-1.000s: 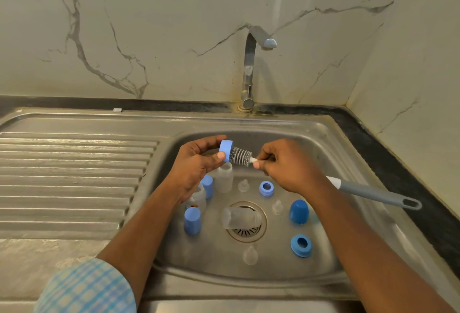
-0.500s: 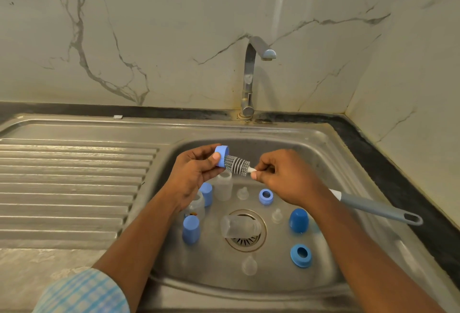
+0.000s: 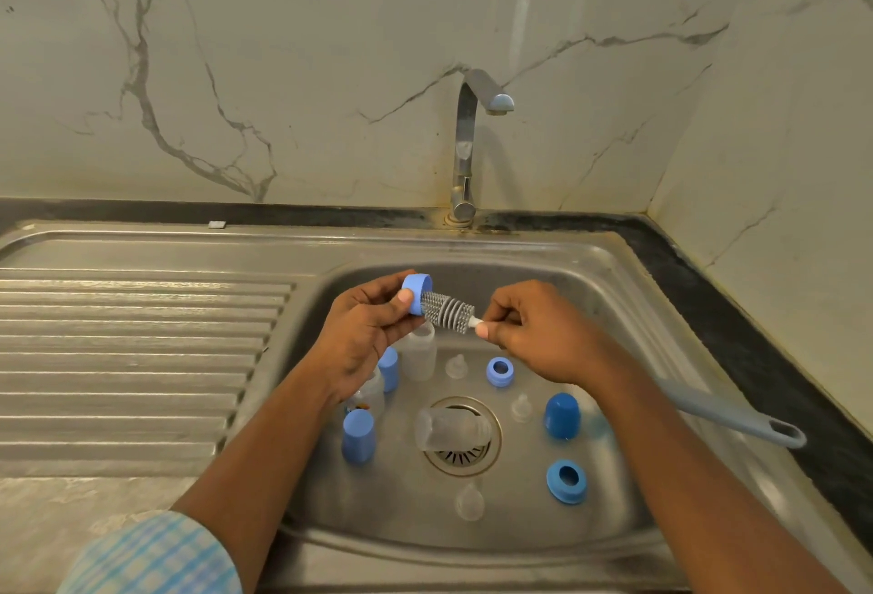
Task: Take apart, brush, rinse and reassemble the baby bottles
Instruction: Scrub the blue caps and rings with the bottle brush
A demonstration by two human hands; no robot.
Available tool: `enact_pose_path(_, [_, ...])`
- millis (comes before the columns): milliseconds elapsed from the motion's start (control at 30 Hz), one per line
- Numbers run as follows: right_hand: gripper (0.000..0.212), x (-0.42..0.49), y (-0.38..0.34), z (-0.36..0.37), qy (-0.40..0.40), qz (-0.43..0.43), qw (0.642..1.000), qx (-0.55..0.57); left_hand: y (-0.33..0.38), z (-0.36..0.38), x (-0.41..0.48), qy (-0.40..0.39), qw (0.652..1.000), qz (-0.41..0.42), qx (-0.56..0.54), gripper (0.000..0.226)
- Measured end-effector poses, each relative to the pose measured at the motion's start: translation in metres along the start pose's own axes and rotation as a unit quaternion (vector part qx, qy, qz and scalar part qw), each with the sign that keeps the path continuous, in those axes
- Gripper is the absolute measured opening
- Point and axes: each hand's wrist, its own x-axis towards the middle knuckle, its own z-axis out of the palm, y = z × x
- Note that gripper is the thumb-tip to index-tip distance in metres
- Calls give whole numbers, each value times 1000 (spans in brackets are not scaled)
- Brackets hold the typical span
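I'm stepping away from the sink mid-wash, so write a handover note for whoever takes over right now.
Left hand: grips a blue ring over the sink.
Right hand: pinches the brush at its neck, head pushed into that ring.
In the sink, all loose: three clear bottles, one lying across the drain; three blue caps; two more blue rings; three clear teats.
Done: bottles taken apart.
Left: finish brushing (which parts are brushed cannot be told), rinse, reassemble. No water runs from the tap.
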Motion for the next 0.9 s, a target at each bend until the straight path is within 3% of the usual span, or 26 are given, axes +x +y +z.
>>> enact_pose_path(133, [13, -4, 6, -10, 97, -4, 995, 22, 5, -3, 5, 54, 995, -11, -77, 21])
enact_pose_path(233, [14, -5, 8, -8, 140, -6, 990, 4, 5, -1, 2, 54, 996, -19, -75, 25])
enact_pose_path(400, [15, -3, 5, 3, 137, -17, 990, -27, 5, 0, -2, 73, 995, -18, -69, 54])
enact_pose_path(667, [19, 1, -10, 24, 89, -53, 992, -76, -2, 9, -8, 73, 996, -11, -50, 40])
enact_pose_path(900, [25, 10, -12, 25, 116, 17, 986, -117, 1, 20, -14, 44, 998, 15, -47, 46])
